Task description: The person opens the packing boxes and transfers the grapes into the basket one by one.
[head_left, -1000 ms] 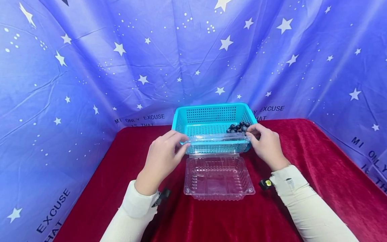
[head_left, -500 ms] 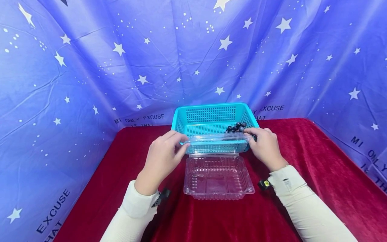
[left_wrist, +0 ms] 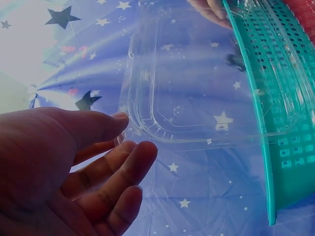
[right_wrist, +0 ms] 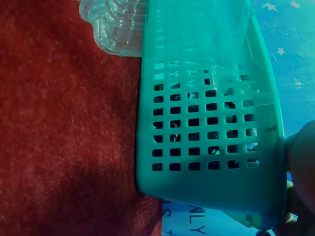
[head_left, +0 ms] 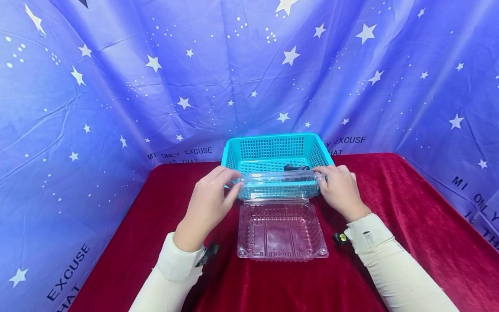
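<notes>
A clear plastic clamshell container stands opened on the red cloth, its ribbed base toward me and its lid raised at the far side. My left hand pinches the lid's left corner between thumb and fingers, seen closely in the left wrist view. At the opposite corner, my right hand holds the lid with thumb and forefinger. Behind the lid sits a turquoise basket, its near wall seen through the plastic. Dark grapes lie in the basket's right part, mostly hidden by the lid and right hand.
Red velvet cloth covers the table beneath the container and basket. A blue star-print curtain hangs behind and along both sides. Dark wrist cameras show beside both cuffs, the right one near the container base.
My right hand has shifted slightly left at the lid's corner. The lid has moved a little, the container base has tilted slightly toward me, and less of the grapes shows behind it.
</notes>
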The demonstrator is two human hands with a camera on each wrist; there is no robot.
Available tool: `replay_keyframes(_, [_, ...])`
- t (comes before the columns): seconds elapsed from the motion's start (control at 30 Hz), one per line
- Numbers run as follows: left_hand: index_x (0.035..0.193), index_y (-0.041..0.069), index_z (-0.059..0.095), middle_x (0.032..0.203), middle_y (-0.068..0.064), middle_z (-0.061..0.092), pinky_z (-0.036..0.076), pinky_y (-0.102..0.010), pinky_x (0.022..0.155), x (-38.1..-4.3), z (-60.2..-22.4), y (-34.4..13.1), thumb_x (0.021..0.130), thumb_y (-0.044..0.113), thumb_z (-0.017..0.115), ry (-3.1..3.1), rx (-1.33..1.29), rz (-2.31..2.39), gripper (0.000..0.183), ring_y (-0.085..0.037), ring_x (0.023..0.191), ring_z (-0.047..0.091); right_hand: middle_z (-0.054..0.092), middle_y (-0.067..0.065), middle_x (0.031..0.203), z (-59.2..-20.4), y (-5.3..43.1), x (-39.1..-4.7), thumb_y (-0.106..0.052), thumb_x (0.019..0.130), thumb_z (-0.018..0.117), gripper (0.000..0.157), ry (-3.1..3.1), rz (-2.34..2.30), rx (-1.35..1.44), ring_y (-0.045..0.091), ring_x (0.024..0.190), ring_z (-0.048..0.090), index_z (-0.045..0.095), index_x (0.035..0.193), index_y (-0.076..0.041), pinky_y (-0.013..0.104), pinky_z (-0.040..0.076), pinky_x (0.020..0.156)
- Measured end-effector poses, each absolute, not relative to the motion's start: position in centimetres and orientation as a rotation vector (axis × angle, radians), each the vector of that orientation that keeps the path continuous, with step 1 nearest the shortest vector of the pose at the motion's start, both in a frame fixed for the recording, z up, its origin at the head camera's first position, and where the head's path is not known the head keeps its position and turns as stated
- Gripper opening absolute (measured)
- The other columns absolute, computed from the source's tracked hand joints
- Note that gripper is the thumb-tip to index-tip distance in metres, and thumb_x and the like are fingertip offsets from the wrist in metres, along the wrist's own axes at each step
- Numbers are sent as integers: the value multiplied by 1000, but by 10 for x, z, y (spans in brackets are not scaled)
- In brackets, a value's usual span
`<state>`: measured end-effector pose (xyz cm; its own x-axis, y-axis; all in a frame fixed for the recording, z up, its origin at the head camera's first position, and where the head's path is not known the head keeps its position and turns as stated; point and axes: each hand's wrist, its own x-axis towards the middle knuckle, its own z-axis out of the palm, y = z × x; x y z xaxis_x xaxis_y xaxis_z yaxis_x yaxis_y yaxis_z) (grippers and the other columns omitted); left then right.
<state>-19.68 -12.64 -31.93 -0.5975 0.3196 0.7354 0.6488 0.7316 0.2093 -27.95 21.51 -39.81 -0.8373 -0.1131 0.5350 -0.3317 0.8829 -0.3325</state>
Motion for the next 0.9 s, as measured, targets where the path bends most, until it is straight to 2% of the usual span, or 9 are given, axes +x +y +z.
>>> replay_keyframes(0.37, [107, 8, 74, 100, -4, 70, 60, -28, 69, -198, -319, -127, 90, 11, 80, -2227, -712, -607, 19, -14, 81, 74, 76, 14, 113, -399, 215, -279, -17, 100, 58, 25, -2521, 562, 335, 37, 97, 56, 75, 117, -13, 54, 38, 75])
replay_keyframes(0.6, [111, 9, 73, 106, -4, 68, 62, -30, 71, -198, -320, -128, 90, 12, 81, -2234, -700, -630, 23, -15, 88, 76, 74, 13, 100, -399, 214, -279, -22, 104, 53, 27, -2484, 540, 343, 38, 93, 56, 76, 108, -9, 55, 39, 72])
replay_keyframes(0.9, [115, 9, 72, 115, -6, 66, 63, -30, 76, -198, -320, -128, 91, 14, 80, -2250, -693, -635, 26, -17, 95, 75, 70, 16, 107, -400, 215, -280, -19, 101, 51, 29, -2487, 514, 331, 41, 98, 56, 74, 99, -1, 57, 41, 74])
